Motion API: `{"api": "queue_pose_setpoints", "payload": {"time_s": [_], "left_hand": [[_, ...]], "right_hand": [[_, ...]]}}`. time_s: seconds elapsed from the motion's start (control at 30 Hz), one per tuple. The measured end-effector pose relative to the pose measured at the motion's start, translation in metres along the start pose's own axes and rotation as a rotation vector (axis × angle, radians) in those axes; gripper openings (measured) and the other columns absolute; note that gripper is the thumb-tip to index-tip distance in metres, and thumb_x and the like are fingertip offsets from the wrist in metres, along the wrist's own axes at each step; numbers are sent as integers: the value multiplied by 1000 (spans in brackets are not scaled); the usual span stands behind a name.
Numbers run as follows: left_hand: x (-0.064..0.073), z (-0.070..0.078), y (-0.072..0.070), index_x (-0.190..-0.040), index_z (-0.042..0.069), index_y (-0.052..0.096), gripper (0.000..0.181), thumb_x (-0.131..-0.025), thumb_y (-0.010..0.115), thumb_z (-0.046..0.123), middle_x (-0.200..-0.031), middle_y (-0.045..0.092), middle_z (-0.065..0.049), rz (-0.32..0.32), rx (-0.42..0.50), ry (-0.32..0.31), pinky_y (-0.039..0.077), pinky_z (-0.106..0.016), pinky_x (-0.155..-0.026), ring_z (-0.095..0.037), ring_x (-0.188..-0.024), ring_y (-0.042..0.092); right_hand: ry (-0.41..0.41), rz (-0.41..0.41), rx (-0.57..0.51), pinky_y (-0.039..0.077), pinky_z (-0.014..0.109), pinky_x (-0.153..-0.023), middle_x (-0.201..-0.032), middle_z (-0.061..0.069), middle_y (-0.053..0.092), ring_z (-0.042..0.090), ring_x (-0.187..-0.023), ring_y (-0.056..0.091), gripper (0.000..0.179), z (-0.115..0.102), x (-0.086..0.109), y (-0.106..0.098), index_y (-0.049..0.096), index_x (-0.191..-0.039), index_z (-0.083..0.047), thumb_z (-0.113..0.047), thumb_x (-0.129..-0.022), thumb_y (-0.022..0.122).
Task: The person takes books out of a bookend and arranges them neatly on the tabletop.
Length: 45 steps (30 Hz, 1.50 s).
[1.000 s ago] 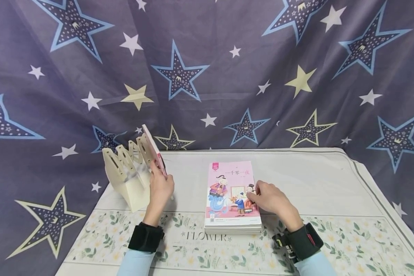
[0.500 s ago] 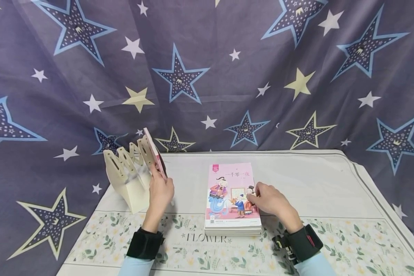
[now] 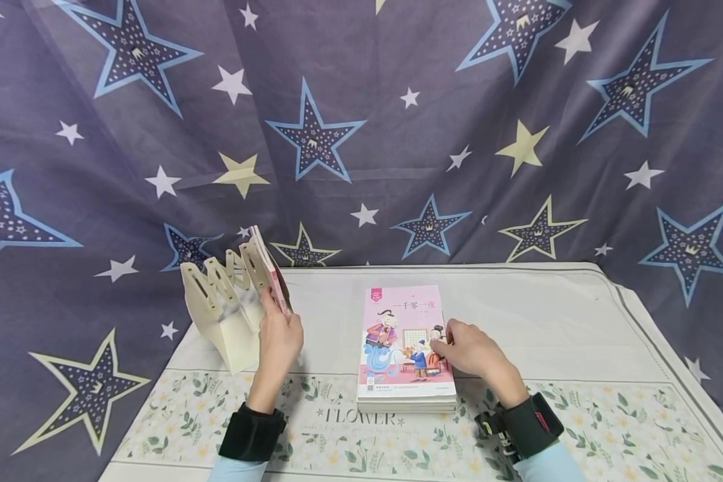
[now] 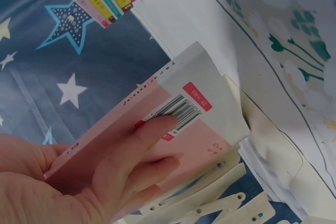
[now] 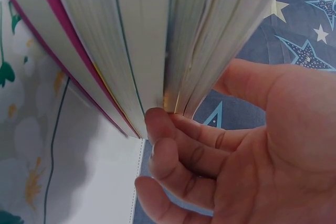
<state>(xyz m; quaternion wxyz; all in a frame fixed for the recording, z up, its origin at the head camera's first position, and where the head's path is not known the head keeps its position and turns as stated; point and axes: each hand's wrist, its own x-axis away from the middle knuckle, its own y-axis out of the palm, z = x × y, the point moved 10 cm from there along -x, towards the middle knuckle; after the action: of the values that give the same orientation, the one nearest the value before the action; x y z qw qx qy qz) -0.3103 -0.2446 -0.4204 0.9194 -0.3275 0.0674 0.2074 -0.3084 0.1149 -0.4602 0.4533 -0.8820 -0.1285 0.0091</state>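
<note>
My left hand (image 3: 280, 341) grips a thin pink book (image 3: 269, 264), held on edge at the right end of a cream slotted book rack (image 3: 237, 335). In the left wrist view, its fingers spread over the back cover by the barcode (image 4: 184, 113), and the spine faces the palm side. A stack of books (image 3: 406, 406) lies flat on the table, topped by a pink illustrated storybook (image 3: 391, 375). At the stack's right side is my right hand (image 3: 476, 348), thumb on the top cover. Its curled fingertips (image 5: 157, 121) touch the page edges partway down the stack.
A white tablecloth (image 3: 518, 301) with a floral band covers the table. Behind it hangs a purple curtain (image 3: 361, 60) printed with stars. Black bands (image 3: 253, 432) circle both wrists.
The book in my left hand has sunk slightly beside the rack, and the hand with it. My right hand keeps its place at the stack. The head view has shifted a little.
</note>
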Motion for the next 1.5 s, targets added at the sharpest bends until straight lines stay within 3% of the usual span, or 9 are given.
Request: {"api": "queue_pose_setpoints", "payload": {"time_s": [0.3, 1.13, 1.5], "left_hand": [[3, 3, -2, -165, 5, 11, 77, -99, 49, 1, -122, 59, -40, -13, -2, 1, 51, -55, -62, -50, -85, 67], [13, 15, -16, -169, 9, 8, 75, -105, 48, 10, -126, 59, -38, 16, 7, 12, 54, -63, -73, -55, -95, 67], [20, 19, -21, -168, 8, 10, 73, -105, 47, 11, -137, 53, -42, 21, 30, 37, 51, -68, -84, -60, -114, 61]], "right_hand": [[3, 0, -1, 38, 33, -59, -74, 5, 55, 21, -66, 51, 27, 3, -3, 1, 57, -93, -8, -31, -102, 68], [-7, 2, -2, 37, 34, -59, -75, 5, 55, 21, -66, 51, 27, -1, -1, -1, 57, -94, -8, -32, -103, 68], [4, -3, -2, 38, 34, -59, -76, 5, 56, 21, -67, 52, 27, -1, 0, 0, 58, -95, -7, -31, -102, 68]]}}
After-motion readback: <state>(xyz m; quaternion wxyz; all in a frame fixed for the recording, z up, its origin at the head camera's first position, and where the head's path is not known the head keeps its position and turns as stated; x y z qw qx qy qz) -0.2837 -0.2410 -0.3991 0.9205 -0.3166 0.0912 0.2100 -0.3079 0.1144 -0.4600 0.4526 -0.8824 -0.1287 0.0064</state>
